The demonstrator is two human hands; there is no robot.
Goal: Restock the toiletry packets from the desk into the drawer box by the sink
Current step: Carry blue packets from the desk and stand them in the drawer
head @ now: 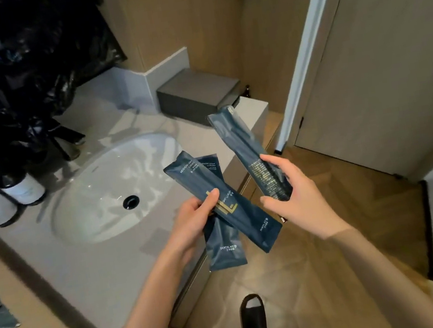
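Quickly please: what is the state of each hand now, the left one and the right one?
Left hand: closed, holding two dental kit packets, which are crossed over each other.
Right hand: closed, holding a single packet by its lower end.

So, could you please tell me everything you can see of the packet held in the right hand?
The packet is a long, narrow, dark blue sachet, seemingly glossy plastic film, and looks sealed, with fine pale print on its lower half. It is held in the air, tilted, its upper end pointing towards the grey drawer box. Only the right hand touches it, thumb and fingers gripping its lower part.
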